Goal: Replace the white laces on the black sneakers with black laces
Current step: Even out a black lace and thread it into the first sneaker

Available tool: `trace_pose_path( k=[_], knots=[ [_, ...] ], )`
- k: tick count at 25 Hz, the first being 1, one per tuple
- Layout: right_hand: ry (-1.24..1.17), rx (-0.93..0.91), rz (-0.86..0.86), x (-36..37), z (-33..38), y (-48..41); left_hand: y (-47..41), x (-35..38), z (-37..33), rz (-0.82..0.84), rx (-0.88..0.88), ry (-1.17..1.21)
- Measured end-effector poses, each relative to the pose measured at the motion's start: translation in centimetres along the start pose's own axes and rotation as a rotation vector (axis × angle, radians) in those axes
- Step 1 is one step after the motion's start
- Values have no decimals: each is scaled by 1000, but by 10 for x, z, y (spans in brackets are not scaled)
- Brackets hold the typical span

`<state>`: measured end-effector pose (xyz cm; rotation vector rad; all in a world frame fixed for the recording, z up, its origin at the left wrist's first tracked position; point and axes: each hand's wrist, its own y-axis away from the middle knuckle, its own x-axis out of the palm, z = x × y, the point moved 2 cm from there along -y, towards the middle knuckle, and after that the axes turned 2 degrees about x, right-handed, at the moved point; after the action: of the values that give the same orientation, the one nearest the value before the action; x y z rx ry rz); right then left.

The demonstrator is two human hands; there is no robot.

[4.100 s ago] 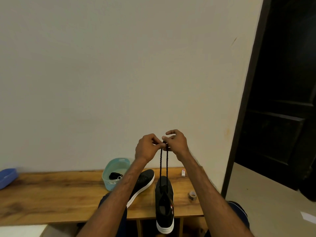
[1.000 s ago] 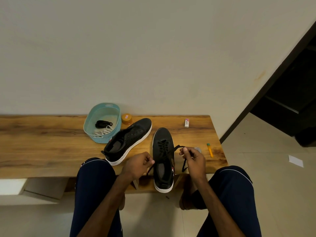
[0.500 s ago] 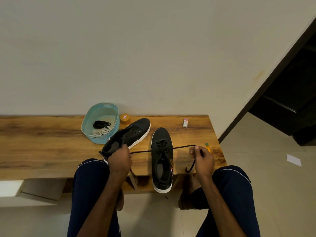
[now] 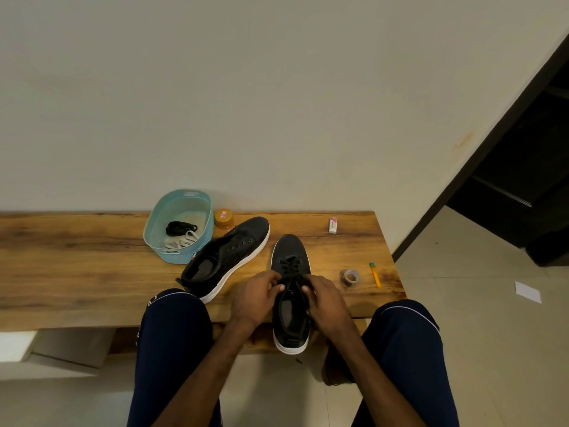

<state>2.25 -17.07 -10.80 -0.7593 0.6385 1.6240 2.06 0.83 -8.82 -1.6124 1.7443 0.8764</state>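
The laced sneaker stood on the table, toe toward 12 o'clock and heel past the near edge, with the left hand at its 9 o'clock side and the right hand at its 3 o'clock side. The curled fingers of both hands were pinched on the black lace just above the tongue. The second sneaker lay unlaced at 10 o'clock, touching the teal basket, which held white laces and a bundled black one.
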Motion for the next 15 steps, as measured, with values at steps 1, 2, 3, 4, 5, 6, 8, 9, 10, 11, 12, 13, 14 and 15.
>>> trace_pose_path(
  k=[1, 2, 3, 4, 5, 6, 8, 9, 10, 11, 12, 13, 14, 15],
  knots=[
    [37, 14, -33, 0, -1, -2, 0, 1, -1, -8, -6, -18],
    [79, 34, -67, -1, -2, -3, 0, -1, -1, -20, -14, -46],
    [137, 60, -90, -3, -3, -3, -1, -4, 0, -30, -16, -90],
    [209, 82, -115, -8, -3, -4, -3, -9, 3, -38, -12, -155],
    [284, 107, -128, -11, -5, -5, -4, -14, 6, -48, -3, -235],
    [350, 141, -120, -14, -8, -6, -6, -19, 10, -59, 0, -303],
    [407, 200, -74, -18, -9, -6, -8, -23, 17, -56, -20, -373],
    [363, 223, -41, -15, -9, -7, -8, -21, 19, -35, -34, -393],
    [191, 270, -16, -13, -9, -6, -7, -18, 20, -17, -53, -368],
    [-107, 349, 15, -11, -8, -6, -7, -15, 22, 11, -96, -275],
    [-436, 430, 55, -13, -7, -6, -7, -14, 24, 61, -150, -127],
    [-683, 490, 123, -18, -5, -4, -8, -14, 28, 120, -192, 33],
    [-839, 508, 213, -25, -2, -2, -9, -17, 30, 184, -193, 171],
    [-906, 492, 293, -34, 0, 0, -8, -21, 29, 233, -173, 272]
  ],
)
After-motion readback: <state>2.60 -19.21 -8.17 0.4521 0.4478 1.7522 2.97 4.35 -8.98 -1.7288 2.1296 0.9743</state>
